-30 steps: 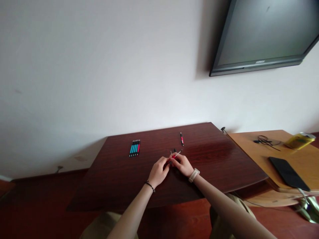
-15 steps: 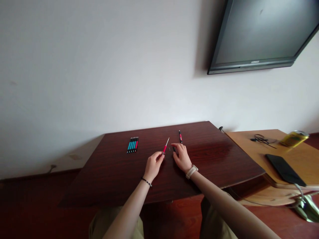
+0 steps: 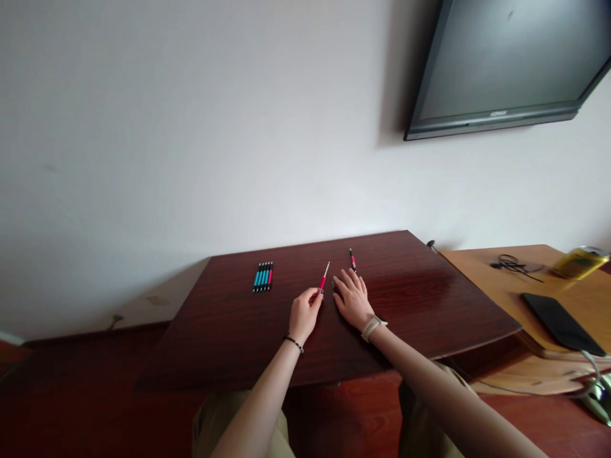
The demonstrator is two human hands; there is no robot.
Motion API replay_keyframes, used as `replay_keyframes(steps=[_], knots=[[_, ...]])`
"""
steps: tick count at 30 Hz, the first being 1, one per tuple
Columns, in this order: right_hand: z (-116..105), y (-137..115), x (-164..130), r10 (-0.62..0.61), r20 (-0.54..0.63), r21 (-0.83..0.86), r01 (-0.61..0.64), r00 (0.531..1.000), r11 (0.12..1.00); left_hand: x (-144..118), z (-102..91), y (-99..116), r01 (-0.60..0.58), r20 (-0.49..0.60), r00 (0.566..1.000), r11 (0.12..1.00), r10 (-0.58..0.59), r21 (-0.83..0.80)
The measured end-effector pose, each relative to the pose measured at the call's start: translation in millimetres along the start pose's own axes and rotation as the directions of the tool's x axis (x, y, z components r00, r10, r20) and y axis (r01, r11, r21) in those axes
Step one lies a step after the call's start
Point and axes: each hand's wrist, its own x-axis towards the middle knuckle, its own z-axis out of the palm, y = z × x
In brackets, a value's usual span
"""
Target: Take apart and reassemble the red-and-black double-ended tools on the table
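Observation:
My left hand (image 3: 304, 314) grips a thin red pen (image 3: 324, 279) by its lower end, its tip pointing up and away over the dark wooden table (image 3: 238, 331). My right hand (image 3: 352, 299) lies flat on the table just to the right, fingers spread, over small dark pen parts that are mostly hidden. Another red and black pen (image 3: 352, 259) lies just beyond my right fingertips. A neat row of several pens (image 3: 263, 277), mostly teal with one red, lies to the left of my hands.
A dark television (image 3: 506, 60) hangs on the white wall at upper right. A lighter wooden table (image 3: 482, 280) at right carries a black phone (image 3: 563, 323), a tangled cable (image 3: 515, 263) and a yellow container (image 3: 578, 261). My knees show under the table's near edge.
A second ago both hands held the red pen together. Now the left hand alone holds it, raised, while the right hand has let go and flattened on the table.

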Motion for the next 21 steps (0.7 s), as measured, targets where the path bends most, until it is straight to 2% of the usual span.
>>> replay_keyframes(steps=[10, 14, 21], knots=[[-1, -5, -5, -0.056, 0.08, -0.031, 0.059, 0.995, 0.998, 0, 3.8, -4, 0.048, -0.038, 0.998, 0.998, -0.05, -0.049], [-4, -8, -9, -0.102, 0.109, -0.045, 0.107, 0.989, 0.993, -2, 2.8, -4, 0.062, -0.027, 0.998, 0.995, -0.064, -0.078], [-8, -14, -11, -0.114, 0.132, -0.047, 0.121, 0.985, 0.992, -3, 2.6, -4, 0.077, -0.012, 0.997, 0.994, -0.078, -0.081]])
